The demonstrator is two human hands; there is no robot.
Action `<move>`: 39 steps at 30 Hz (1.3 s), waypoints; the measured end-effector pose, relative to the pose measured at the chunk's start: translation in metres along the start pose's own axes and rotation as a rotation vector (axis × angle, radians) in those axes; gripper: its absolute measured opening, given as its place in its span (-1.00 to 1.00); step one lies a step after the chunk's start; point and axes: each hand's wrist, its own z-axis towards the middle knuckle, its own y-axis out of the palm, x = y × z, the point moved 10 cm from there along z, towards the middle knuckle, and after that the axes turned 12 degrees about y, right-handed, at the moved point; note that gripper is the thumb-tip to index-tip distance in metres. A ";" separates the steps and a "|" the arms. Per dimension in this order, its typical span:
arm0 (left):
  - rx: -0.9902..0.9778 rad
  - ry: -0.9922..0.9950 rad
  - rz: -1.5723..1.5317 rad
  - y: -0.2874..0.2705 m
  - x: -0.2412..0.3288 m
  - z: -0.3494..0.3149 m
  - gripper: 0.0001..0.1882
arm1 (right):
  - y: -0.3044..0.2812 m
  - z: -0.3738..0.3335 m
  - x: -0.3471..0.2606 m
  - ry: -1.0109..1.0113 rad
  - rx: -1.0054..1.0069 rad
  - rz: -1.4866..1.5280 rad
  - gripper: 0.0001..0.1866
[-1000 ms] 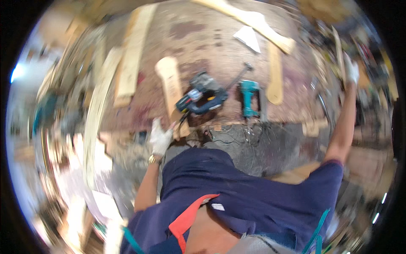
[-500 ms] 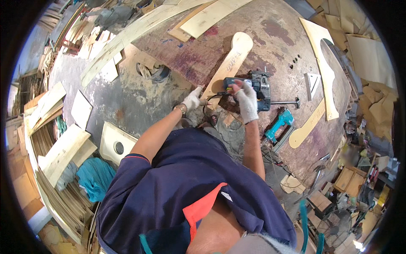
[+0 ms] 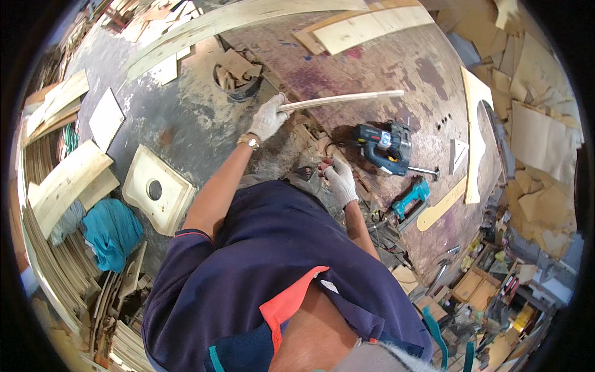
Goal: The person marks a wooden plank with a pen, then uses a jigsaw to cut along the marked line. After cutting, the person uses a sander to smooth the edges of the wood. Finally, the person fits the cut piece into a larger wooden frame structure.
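My left hand (image 3: 268,119), in a white fingerless-style work glove, is closed on one end of a wooden strip-shaped board (image 3: 347,99). The board is raised and turned edge-on, its far end pointing right over the table. My right hand (image 3: 339,181), gloved with bare fingertips, hovers near the table's front edge, fingers loosely bent and apart with nothing seen in them. Just right of it a dark blue jigsaw (image 3: 381,149) rests on the worn table (image 3: 396,74). A teal staple gun (image 3: 410,195) lies nearer to me.
A rounded-end wooden piece (image 3: 443,208), a white triangle (image 3: 457,155) and a curved-cut board (image 3: 474,136) lie at the right. A bucket of offcuts (image 3: 238,93) stands beyond my left hand. Long planks (image 3: 372,30) lie at the far side; a board with a hole (image 3: 155,189) is at the left.
My left hand has lifted the board off the table and tipped it on edge. My right hand has let go of the jigsaw and drawn back toward me.
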 end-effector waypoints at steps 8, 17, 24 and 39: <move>0.671 -0.587 -0.843 -0.163 -0.150 -0.230 -0.50 | 0.140 0.024 -0.011 0.051 -0.203 -0.109 -0.59; 0.990 -0.836 -0.541 -0.186 -0.116 -0.527 -0.61 | 0.350 0.035 0.005 0.092 -0.679 -0.501 -0.63; 2.098 -1.073 -0.289 -0.118 -0.008 -0.682 -0.74 | 0.496 -0.014 -0.067 -0.244 -0.972 -0.916 -0.66; 3.160 -0.248 0.092 0.070 0.157 -0.700 -0.74 | 0.518 0.036 0.018 -0.768 -1.378 -1.565 -0.72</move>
